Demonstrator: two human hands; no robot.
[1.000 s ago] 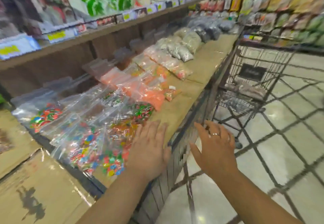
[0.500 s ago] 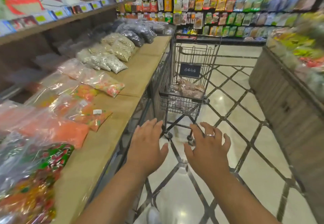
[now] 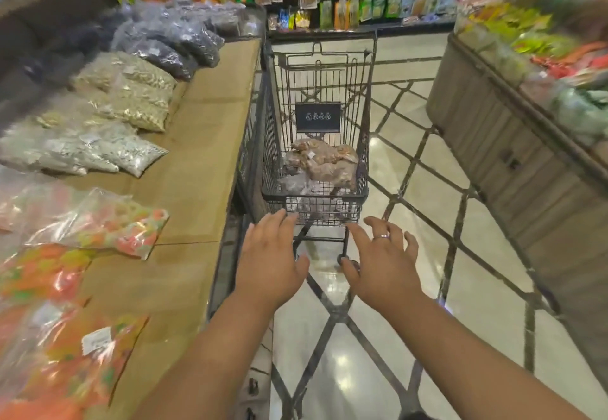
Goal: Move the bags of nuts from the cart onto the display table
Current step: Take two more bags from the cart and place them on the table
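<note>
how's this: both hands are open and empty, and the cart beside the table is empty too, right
Not quite: the cart beside the table is not empty. The head view shows brown bags of nuts lying in it. The left hand and right hand are indeed open and empty.

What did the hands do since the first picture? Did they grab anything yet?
The left hand came off the display table by the candy bags and, with the right hand, reached forward toward the cart, now nearer and straight ahead. Nothing was grabbed or let go: both hands stay open, short of the cart. The bags of nuts still lie in the cart.
</note>
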